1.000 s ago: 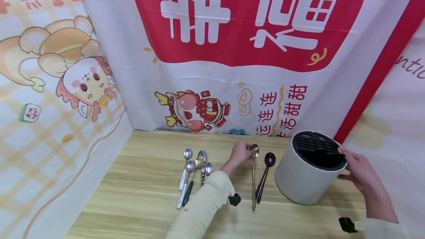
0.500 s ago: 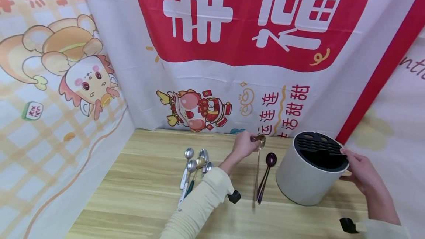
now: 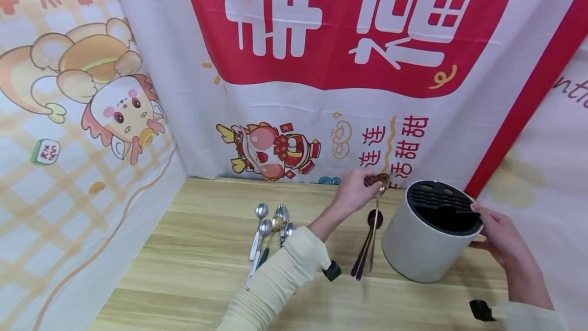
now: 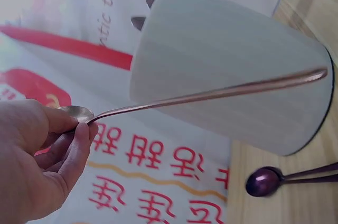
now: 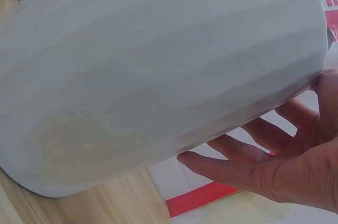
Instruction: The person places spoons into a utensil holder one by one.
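My left hand (image 3: pixel 357 189) pinches a rose-gold long-handled spoon (image 4: pixel 211 95) close to its bowl, the long handle sloping down toward the table. In the left wrist view that handle overlaps a pale cylindrical utensil holder (image 4: pixel 232 60). Beneath the held spoon, dark purple spoons (image 3: pixel 374 218) lie on the tabletop, their handles toward the person. My right hand (image 3: pixel 496 234) holds the utensil holder at its right rim, thumb on the rim and fingers along the outer wall (image 5: pixel 158 76). A black slotted insert (image 3: pixel 436 195) tops the holder, with a wide dark opening at its front.
Several spoons (image 3: pixel 265 228) with silver or gold bowls lie left of my left arm, partly covered by the sleeve (image 3: pixel 285 269). The wooden table (image 3: pixel 184 264) meets a printed cloth (image 3: pixel 197 132) at the back.
My left hand has lifted the rose-gold spoon and carried it right, over the purple spoons and closer to the utensil holder. The right hand keeps its place on the holder.
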`<control>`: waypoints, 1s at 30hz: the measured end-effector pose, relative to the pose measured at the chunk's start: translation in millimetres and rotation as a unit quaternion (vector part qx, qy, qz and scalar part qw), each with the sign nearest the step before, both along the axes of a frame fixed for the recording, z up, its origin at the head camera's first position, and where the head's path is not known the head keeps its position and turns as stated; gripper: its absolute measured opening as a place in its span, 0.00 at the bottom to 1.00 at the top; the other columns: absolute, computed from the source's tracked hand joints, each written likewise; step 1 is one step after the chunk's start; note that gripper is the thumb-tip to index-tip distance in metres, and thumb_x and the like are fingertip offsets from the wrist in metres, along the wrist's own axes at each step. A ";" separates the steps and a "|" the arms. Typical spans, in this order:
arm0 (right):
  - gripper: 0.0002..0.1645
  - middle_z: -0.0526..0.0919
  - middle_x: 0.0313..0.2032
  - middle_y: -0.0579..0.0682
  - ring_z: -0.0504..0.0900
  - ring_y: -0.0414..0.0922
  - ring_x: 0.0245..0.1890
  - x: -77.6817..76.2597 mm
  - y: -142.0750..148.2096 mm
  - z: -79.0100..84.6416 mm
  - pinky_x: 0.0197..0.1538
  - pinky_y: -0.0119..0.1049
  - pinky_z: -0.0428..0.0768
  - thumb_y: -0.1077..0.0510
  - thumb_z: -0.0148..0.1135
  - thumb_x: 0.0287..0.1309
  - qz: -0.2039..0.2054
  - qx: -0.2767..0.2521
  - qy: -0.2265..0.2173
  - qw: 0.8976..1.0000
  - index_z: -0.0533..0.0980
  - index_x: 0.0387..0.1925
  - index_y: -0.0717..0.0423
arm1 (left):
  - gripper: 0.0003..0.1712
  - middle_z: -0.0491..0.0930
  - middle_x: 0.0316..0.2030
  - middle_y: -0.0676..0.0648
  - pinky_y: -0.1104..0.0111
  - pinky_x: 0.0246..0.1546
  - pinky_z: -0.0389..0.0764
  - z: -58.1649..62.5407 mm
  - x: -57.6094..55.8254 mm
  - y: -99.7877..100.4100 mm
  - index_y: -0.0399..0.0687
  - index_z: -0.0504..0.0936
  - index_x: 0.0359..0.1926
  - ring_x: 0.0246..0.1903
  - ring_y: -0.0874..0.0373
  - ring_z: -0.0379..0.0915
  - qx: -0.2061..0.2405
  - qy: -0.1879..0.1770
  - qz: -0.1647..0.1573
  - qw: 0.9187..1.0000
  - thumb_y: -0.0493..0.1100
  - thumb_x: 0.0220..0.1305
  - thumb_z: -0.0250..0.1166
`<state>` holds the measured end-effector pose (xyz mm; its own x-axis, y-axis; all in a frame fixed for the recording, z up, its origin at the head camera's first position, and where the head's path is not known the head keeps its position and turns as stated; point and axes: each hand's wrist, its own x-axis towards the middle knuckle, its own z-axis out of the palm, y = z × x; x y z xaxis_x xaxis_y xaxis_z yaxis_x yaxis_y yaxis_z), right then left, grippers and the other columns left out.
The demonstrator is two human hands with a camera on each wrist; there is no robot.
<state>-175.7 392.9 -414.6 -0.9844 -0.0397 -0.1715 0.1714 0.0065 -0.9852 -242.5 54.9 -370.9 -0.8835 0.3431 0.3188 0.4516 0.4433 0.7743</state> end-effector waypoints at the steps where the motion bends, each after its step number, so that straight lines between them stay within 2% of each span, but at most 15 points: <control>1: 0.23 0.85 0.32 0.29 0.84 0.32 0.32 -0.1 -0.1 0.7 0.30 0.41 0.87 0.48 0.44 0.77 0.000 0.002 -0.001 1.000 0.83 0.32 0.23 | 0.09 0.87 0.32 0.49 0.81 0.24 0.78 3.8 1.5 1.3 0.44 0.87 0.45 0.22 0.71 0.76 -0.006 0.014 0.001 1.000 0.41 0.68 0.65; 4: 0.23 0.85 0.32 0.28 0.84 0.32 0.32 0.1 -0.2 1.5 0.30 0.41 0.87 0.47 0.45 0.77 0.002 0.005 -0.003 1.000 0.83 0.32 0.23 | 0.09 0.88 0.35 0.50 0.82 0.25 0.77 14.5 5.8 5.9 0.46 0.87 0.46 0.25 0.71 0.75 -0.017 0.037 0.005 0.999 0.42 0.68 0.65; 13: 0.23 0.85 0.32 0.29 0.84 0.32 0.32 1.2 0.0 3.2 0.30 0.43 0.87 0.48 0.44 0.77 0.001 0.004 -0.005 1.000 0.83 0.32 0.24 | 0.11 0.87 0.35 0.49 0.87 0.29 0.76 48.3 19.6 19.1 0.44 0.86 0.48 0.28 0.74 0.74 0.014 0.089 -0.007 0.996 0.41 0.67 0.65; 20: 0.23 0.85 0.32 0.29 0.84 0.31 0.32 1.8 -0.3 3.7 0.30 0.42 0.87 0.47 0.44 0.77 0.000 0.002 -0.003 1.000 0.83 0.31 0.25 | 0.12 0.87 0.37 0.50 0.88 0.30 0.74 73.4 32.1 29.4 0.44 0.85 0.50 0.29 0.74 0.73 0.033 0.110 -0.016 0.993 0.41 0.68 0.64; 30: 0.23 0.85 0.32 0.28 0.84 0.31 0.32 1.9 -0.9 2.8 0.30 0.42 0.87 0.47 0.45 0.77 0.002 0.002 -0.002 1.000 0.83 0.31 0.24 | 0.14 0.88 0.42 0.48 0.90 0.35 0.75 95.4 40.8 43.4 0.44 0.84 0.54 0.32 0.73 0.76 0.060 0.139 -0.040 0.988 0.40 0.69 0.64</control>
